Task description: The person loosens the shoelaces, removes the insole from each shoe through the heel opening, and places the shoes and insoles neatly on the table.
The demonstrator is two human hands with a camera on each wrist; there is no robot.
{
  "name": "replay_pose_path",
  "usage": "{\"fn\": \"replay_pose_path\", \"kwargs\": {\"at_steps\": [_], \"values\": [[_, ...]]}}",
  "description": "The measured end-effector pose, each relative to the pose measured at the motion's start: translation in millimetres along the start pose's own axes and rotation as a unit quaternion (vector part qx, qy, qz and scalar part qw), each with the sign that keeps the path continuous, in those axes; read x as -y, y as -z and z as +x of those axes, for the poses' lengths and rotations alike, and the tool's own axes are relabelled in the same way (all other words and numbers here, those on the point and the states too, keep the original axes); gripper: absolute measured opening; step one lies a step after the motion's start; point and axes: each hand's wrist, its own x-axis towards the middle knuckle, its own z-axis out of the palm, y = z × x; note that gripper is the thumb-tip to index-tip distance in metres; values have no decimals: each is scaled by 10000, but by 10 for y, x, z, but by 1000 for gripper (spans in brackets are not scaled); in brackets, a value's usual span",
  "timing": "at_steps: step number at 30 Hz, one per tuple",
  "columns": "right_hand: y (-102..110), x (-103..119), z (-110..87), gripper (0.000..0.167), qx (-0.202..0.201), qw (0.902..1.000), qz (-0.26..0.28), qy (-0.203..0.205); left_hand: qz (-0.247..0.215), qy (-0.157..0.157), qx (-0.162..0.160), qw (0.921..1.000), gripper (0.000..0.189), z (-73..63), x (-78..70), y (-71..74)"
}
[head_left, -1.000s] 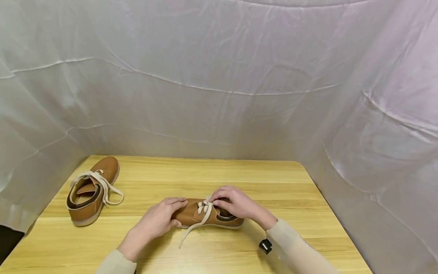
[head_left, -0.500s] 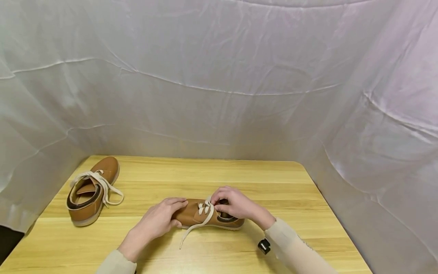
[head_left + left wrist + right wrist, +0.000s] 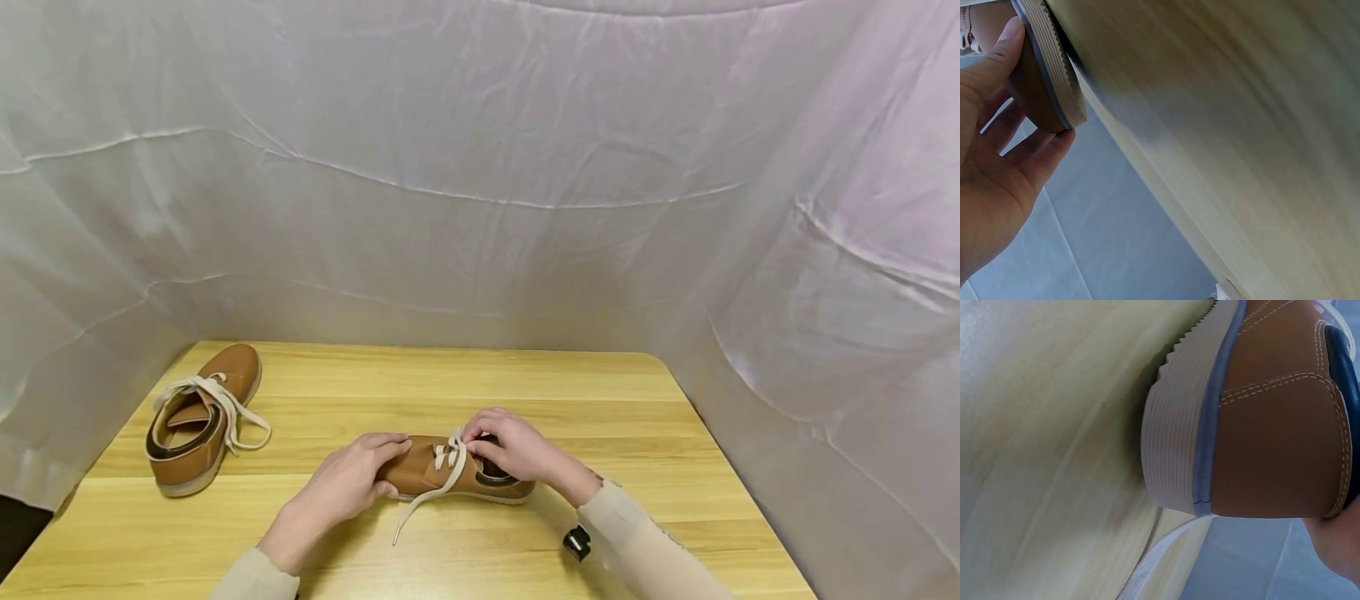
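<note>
Some fingers of the right hand [image 3: 516,450] pinch the cream shoelace [image 3: 457,471]; those of the left hand [image 3: 347,477] curl round the toe of its brown lace-up shoe [image 3: 412,468], upright on the wooden desk [image 3: 480,385]. One matching shoe [image 3: 189,414] stands at far left.

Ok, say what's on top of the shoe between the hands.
Cream laces lie across the shoe. The left hand grips its toe. The right hand covers part of the opening, hiding what's beneath.
</note>
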Motion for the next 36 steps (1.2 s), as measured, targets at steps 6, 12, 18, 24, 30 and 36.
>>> {"fn": "replay_pose_path", "kwargs": {"at_steps": [6, 12, 18, 24, 30, 36], "values": [[-18, -7, -10, 7, -143, 9997, 106, -140, 25, 33, 40, 10000, 68, -5, 3, 5], [-29, -16, -12, 5, -355, 9991, 207, -118, 26, 28, 25, 10000, 68, -4, 6, 4], [-36, -26, -4, 4, -365, 9993, 88, 43, -7, 46, 28, 10000, 69, -3, 7, 11], [-47, -28, -2, 6, -335, 9994, -11, 73, -24, 27, 29, 10000, 68, -6, 1, 6], [-46, -22, -15, 8, -366, 9993, 68, -3, -94, 72, -23, 9999, 69, 1, -6, -5], [-54, -23, -34, 8, -530, 9986, 36, 71, -99, 27, -23, 9999, 68, -1, 0, -15]]}}
